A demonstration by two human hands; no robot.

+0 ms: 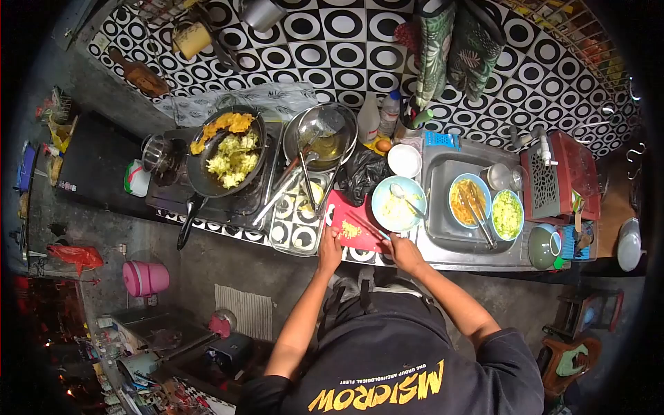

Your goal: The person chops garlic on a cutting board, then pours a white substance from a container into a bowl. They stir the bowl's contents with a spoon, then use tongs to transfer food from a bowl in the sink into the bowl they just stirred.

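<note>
My left hand (330,242) is closed on the left front edge of a red cutting board (360,236), which carries a small heap of chopped pale yellow pieces (351,229). At the board's right side, my right hand (403,247) is wrapped round the handle of a knife (377,229), whose blade points up and left over the board. Just behind my right hand stands a light blue bowl (376,205) with pale shreds and a spoon (401,194) in it. A black plastic bag (363,173) lies behind the board.
On the stove at the left, a frying pan (197,166) holds orange and pale green food. Bowls of oil and utensils are left of the board. In the sink (438,235) at the right stand a bowl of orange shreds (468,200) with tongs and a bowl of green slices (507,216).
</note>
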